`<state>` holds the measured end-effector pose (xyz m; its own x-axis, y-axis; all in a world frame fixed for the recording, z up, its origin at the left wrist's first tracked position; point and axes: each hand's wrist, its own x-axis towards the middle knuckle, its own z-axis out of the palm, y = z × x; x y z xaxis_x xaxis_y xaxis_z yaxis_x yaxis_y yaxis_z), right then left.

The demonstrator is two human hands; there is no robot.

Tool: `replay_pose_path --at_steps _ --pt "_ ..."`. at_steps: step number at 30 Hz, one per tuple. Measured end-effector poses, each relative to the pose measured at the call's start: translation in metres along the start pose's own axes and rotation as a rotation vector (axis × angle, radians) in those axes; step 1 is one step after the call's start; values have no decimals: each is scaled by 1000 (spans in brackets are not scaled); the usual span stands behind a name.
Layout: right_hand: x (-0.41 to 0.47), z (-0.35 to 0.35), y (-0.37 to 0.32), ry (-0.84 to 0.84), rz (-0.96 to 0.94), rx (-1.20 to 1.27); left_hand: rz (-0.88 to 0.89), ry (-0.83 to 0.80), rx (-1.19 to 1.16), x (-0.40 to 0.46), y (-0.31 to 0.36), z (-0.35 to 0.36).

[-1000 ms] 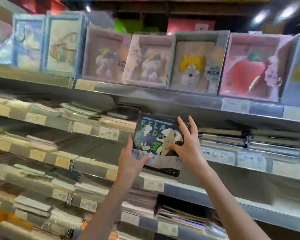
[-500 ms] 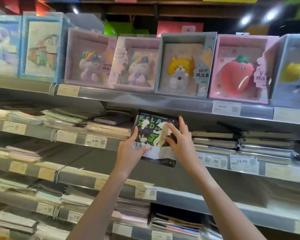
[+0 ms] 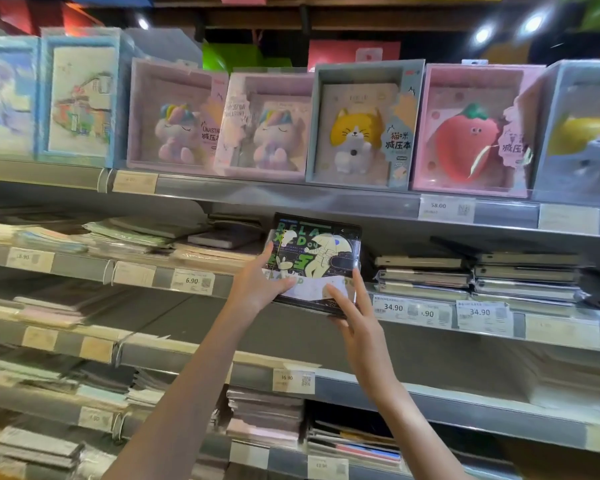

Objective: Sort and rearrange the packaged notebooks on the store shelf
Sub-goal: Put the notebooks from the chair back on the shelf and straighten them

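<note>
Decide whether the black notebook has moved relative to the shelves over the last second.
Yes. The black notebook has risen: its top edge now meets the upper shelf rail, where a gap showed a second ago.

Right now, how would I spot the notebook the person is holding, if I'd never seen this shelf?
Find the top shelf of boxed plush notebooks, then look just below the yellow cat box. There the left hand and right hand hold a notebook upright: the only black cover, with green lettering, while its neighbours lie flat in stacks.

Grey tiered shelf (image 3: 326,202): boxed notebooks (image 3: 361,126), flat stacks (image 3: 426,277).
</note>
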<state>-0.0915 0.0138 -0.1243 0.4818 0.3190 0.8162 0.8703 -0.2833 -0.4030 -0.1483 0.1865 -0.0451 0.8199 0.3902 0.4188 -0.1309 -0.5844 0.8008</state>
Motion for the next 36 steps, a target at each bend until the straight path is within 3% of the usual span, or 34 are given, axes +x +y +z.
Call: replay_pose_path --at_steps 12,17,23,27,36 --pt "66 -17 -13 233 14 -90 132 302 -254 10 16 0" --pt "89 -14 2 255 70 -362 226 312 -268 13 18 20" --pt "90 -11 24 372 -30 -588 141 329 -255 38 21 40" --pt "80 -4 35 205 -57 -787 70 341 -195 54 24 43" --pt "92 -9 36 -29 114 -865 -7 339 28 76 22 48"
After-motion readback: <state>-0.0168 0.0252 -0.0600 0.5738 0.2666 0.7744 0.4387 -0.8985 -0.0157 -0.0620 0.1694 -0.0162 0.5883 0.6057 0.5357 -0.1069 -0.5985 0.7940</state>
